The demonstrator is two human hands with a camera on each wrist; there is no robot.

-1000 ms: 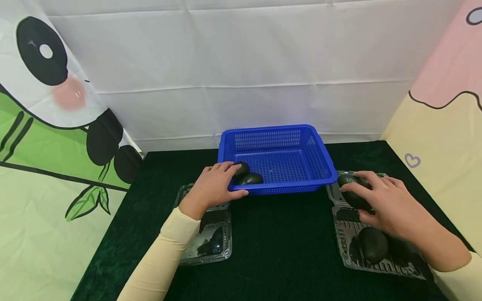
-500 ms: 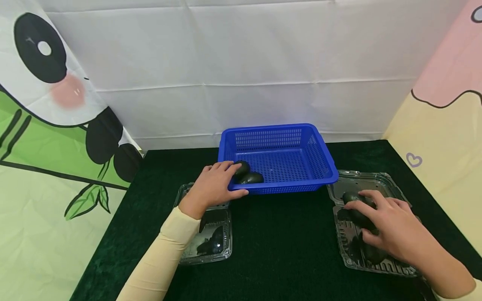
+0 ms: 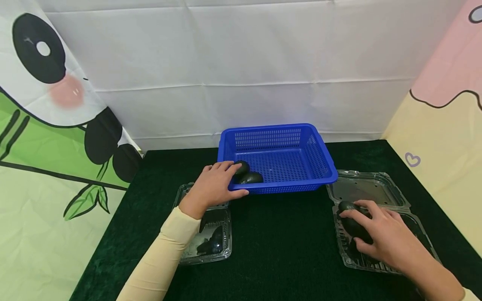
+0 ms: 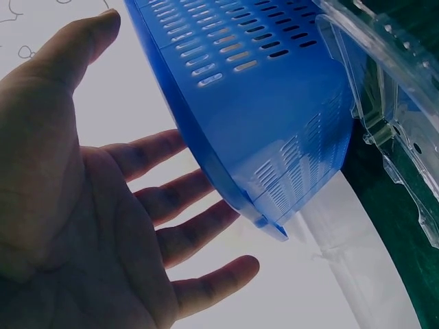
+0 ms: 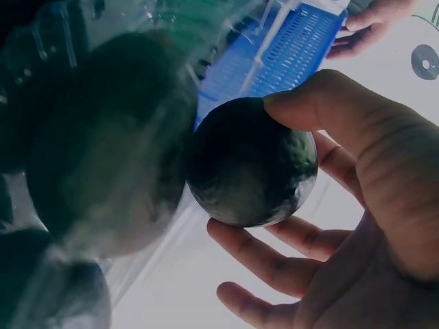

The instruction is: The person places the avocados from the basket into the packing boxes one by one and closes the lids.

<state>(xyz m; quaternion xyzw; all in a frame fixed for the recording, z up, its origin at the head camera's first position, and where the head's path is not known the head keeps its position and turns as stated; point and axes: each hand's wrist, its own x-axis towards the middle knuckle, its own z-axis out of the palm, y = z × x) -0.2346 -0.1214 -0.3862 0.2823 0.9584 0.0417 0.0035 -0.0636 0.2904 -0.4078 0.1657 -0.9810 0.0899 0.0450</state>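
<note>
My right hand (image 3: 388, 234) pinches a dark green avocado (image 3: 354, 223) between thumb and fingers, low over the right clear plastic clamshell (image 3: 367, 190), whose lid is folded back. More avocados (image 5: 113, 151) sit in that clamshell beside the held one in the right wrist view; my hand hides most of them in the head view. My left hand (image 3: 211, 184) lies over the left rim of the blue basket (image 3: 286, 184), fingers loosely spread and fingertips at the rim, gripping nothing. Two avocados (image 3: 251, 178) rest in the basket's front left corner.
A second clear clamshell (image 3: 226, 253) lies below my left forearm, partly hidden by it, with dark shiny shapes inside. Dark green cloth (image 3: 278, 246) covers the table. A white sheet (image 3: 263, 62) hangs behind, with printed cloths on both sides.
My right hand has brought the avocado from over the clamshell's lid down toward its near tray, then slightly left. The left hand has stayed at the basket.
</note>
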